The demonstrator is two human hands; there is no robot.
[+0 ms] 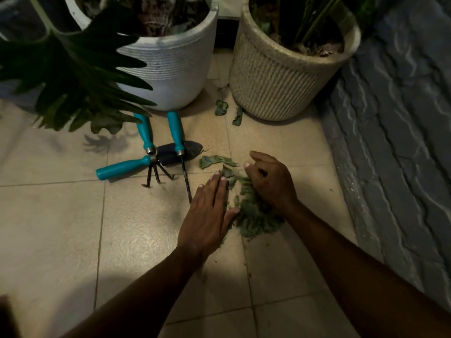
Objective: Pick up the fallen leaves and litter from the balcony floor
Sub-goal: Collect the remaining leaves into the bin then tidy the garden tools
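On a beige tiled balcony floor (61,228), right of three teal-handled garden tools (146,152), a left hand (207,213), fingers straight and together, presses one heap of crumpled green fallen leaves (256,215) toward a right hand (271,181), whose fingers curl over it. The gathering step appears in hand; lifting likely needs both hands cupped. Three loose leaves (214,161) lie apart, two beside the ribbed beige planter (275,79).
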